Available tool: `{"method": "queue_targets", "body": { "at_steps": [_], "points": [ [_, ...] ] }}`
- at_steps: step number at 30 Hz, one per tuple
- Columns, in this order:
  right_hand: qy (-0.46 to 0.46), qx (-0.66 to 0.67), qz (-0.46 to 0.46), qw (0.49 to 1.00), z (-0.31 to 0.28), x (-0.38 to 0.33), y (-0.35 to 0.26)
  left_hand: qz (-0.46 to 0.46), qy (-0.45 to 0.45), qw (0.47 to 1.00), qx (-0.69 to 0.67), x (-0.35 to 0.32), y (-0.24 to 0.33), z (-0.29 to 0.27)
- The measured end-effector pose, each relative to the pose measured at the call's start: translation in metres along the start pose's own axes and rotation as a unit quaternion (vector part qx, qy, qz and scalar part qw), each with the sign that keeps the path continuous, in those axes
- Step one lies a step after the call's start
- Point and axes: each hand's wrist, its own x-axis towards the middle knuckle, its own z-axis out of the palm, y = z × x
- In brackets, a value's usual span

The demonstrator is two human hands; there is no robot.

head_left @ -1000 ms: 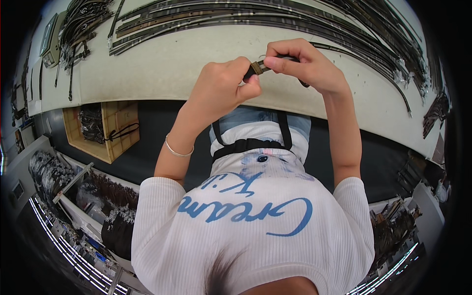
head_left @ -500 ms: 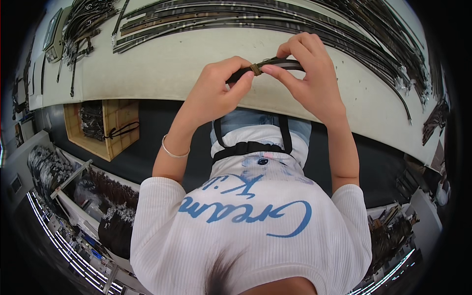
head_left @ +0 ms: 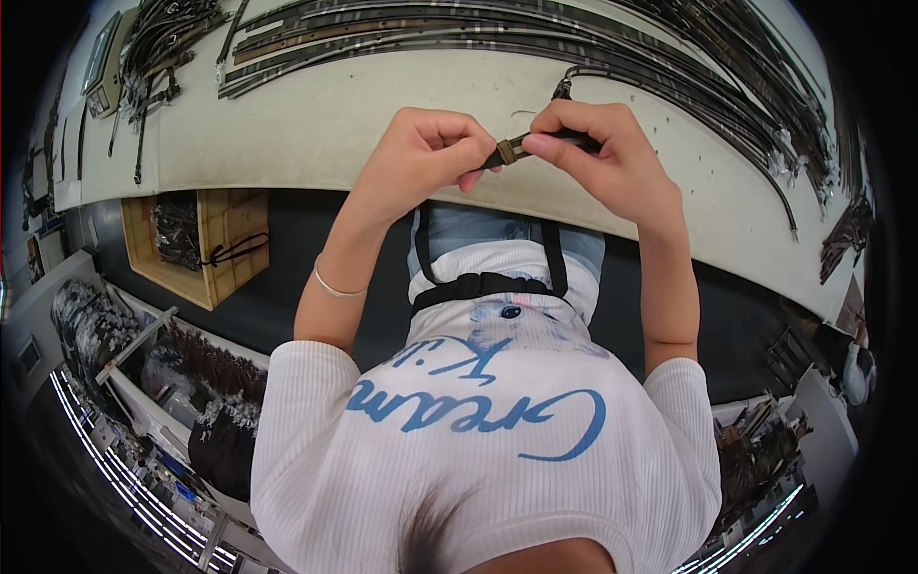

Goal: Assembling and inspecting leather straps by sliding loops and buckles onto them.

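A dark belt [head_left: 518, 145] with a narrow brown loop [head_left: 505, 152] around it is stretched between my two hands, above the table's near edge. My left hand [head_left: 426, 161] is closed on the belt just left of the loop, thumb against curled fingers. On the other side, my right hand [head_left: 614, 161] pinches the belt between thumb and fingers, close to the loop. Behind the right knuckles a dark, buckle-like piece [head_left: 562, 88] shows on the table; whether it belongs to the held belt is hidden.
Several dark belts [head_left: 382, 36] lie lengthwise across the far side of the pale table [head_left: 277, 143]. A bundle of straps [head_left: 167, 48] and a greenish box-shaped device [head_left: 103, 91] are at the far left. Below the table, at left, stands a wooden crate [head_left: 234, 273] with dark items.
My right hand has come down and nearer, and the belt has straightened from a bent loop. Beyond that hand, the dark buckle-like piece now shows.
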Motion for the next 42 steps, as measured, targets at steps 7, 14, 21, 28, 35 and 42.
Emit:
{"method": "queue_targets", "body": {
  "at_steps": [7, 14, 21, 28, 35, 42],
  "points": [
    [-0.023, 0.122, 0.039, 0.991, 0.002, 0.001, 0.002, 0.012, 0.001, 1.0, -0.02, 0.0, -0.002, 0.001],
    [0.013, 0.145, 0.015, 0.989, 0.014, -0.001, 0.002, -0.001, 0.028, 0.996, -0.079, -0.004, -0.002, 0.004],
    [0.031, 0.108, 0.027, 0.993, 0.023, -0.007, -0.001, 0.027, 0.048, 0.998, -0.042, -0.009, 0.003, 0.009],
    [0.117, -0.181, -0.221, 0.951, 0.009, 0.006, -0.006, 0.075, 0.079, 0.988, 0.109, -0.002, -0.001, 0.005],
    [0.116, -0.315, -0.267, 0.903, 0.019, 0.011, -0.017, 0.038, 0.095, 0.992, 0.071, 0.001, 0.003, 0.005],
    [0.17, -0.237, -0.199, 0.936, 0.027, 0.003, -0.011, 0.077, 0.144, 0.982, 0.099, 0.006, -0.011, 0.008]
  ]
}}
